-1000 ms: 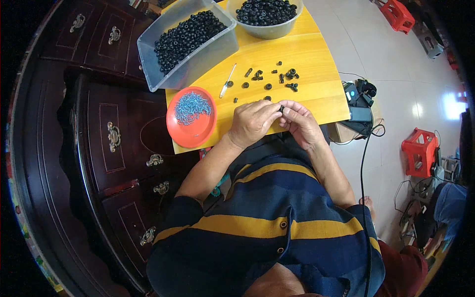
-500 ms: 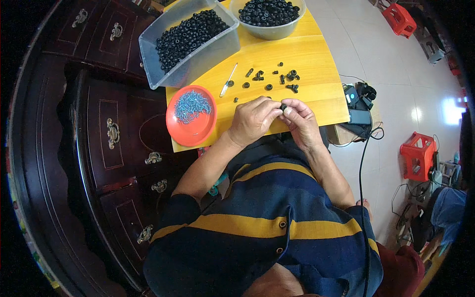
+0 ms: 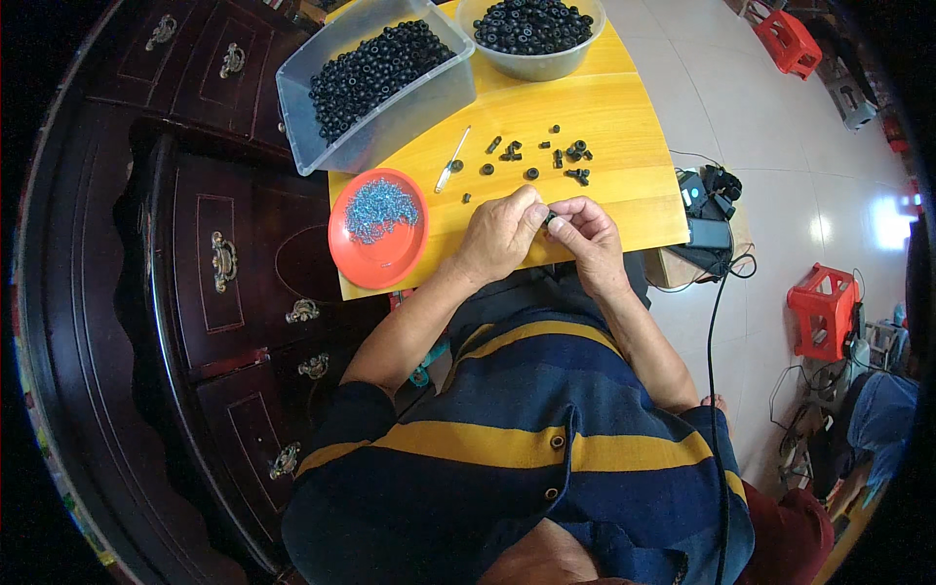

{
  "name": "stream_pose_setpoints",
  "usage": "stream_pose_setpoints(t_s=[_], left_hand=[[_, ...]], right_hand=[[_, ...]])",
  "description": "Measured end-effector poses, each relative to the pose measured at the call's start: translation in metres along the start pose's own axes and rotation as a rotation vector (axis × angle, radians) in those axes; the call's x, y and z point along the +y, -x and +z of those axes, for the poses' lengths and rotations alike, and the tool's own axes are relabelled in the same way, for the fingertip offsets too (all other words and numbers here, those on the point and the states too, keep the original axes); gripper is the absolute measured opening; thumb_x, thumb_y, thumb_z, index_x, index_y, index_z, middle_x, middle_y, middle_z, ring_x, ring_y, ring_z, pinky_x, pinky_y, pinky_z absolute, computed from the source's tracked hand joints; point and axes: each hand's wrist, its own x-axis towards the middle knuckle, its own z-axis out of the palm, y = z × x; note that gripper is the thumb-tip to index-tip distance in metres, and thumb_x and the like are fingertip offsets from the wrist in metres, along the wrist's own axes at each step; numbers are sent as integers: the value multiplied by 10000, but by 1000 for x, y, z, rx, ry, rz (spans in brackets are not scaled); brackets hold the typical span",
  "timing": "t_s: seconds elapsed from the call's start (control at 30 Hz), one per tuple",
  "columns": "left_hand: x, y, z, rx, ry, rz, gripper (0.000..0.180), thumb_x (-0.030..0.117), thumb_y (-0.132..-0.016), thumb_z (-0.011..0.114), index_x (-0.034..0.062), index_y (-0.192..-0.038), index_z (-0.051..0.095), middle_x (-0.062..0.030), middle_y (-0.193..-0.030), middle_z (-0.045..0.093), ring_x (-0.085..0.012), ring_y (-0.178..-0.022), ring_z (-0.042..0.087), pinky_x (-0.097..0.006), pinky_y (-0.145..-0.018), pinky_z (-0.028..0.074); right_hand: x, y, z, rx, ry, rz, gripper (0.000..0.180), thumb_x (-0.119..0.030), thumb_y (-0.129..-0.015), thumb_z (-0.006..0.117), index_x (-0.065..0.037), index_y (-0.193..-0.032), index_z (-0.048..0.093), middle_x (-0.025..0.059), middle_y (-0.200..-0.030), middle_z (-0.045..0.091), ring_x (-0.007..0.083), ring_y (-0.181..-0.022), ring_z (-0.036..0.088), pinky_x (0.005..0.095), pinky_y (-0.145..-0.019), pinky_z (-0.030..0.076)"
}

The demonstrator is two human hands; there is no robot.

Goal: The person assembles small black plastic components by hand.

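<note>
- I see my left hand [image 3: 502, 234] and my right hand [image 3: 588, 237] meeting at the near edge of the yellow tabletop [image 3: 614, 127], fingertips almost touching each other.
- Between them sits a small black part [image 3: 552, 216]; both hands pinch it with thumb and forefinger, the fingers drawn in narrow around it, and it is held just above the tabletop's near edge.
- The part is too small for me to tell its exact shape.
- Just beyond my hands, a loose scatter of small black pieces [image 3: 565, 156] lies on the bare wood, spread out in the middle of the tabletop.
- A slim light-coloured tool [image 3: 452, 159] lies slantwise to the left of that scatter, apart from both hands.
- To the left of my left hand, an orange round dish [image 3: 343, 258] rests on the tabletop's corner, holding a heap of tiny bluish metal bits [image 3: 380, 207].
- At the far left, a clear rectangular tub [image 3: 409, 122] is filled with black rings [image 3: 375, 68].
- Beside it, at the far edge, a clear round bowl [image 3: 536, 66] holds more black rings.
- A dark wooden cabinet [image 3: 224, 263] with brass handles stands to the left of the tabletop.
- On the floor to the right, a black cable [image 3: 717, 322] runs past a red plastic stool [image 3: 824, 310].
</note>
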Motion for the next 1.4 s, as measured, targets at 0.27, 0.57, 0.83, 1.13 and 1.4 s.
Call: stream_pose_setpoints(t_s=[0.27,0.57,0.83,1.13,1.4], left_hand=[[0,5,8,52,-57,39,227,216,-1029,461,16,-934,513,-208,-757,561,-409,-721,593,-460,-639,451],[3,6,8,84,-174,150,179,176,-992,504,23,-900,509,-215,-759,565,-418,-719,599,-479,-620,455],[5,3,3,73,-176,109,221,198,-994,521,16,-868,515,-212,-721,565,-414,-696,601,-461,-608,460],[-1,8,5,53,34,0,253,215,-1017,492,25,-851,480,-215,-678,546,-434,-670,582,-480,-581,435],[-4,6,1,1,131,-72,315,251,-1029,479,16,-818,484,-178,-635,506,-351,-593,548,-438,-578,427]], right_hand=[[3,0,-1,39,-22,29,112,-20,-919,681,-26,-1030,666,19,-911,682,96,-807,622,250,-783,521],[7,-2,-13,-60,-411,278,122,-77,-929,682,-27,-1040,670,44,-925,702,114,-787,659,267,-768,570],[4,1,-5,1,-81,79,92,-62,-931,682,-21,-1013,671,35,-932,696,91,-805,647,262,-776,550],[-3,7,7,38,223,-140,96,-24,-927,685,1,-1017,668,-12,-939,680,51,-846,608,223,-770,509],[-18,6,13,44,866,-566,142,35,-837,714,-3,-967,670,95,-889,682,198,-822,667,294,-753,529]])
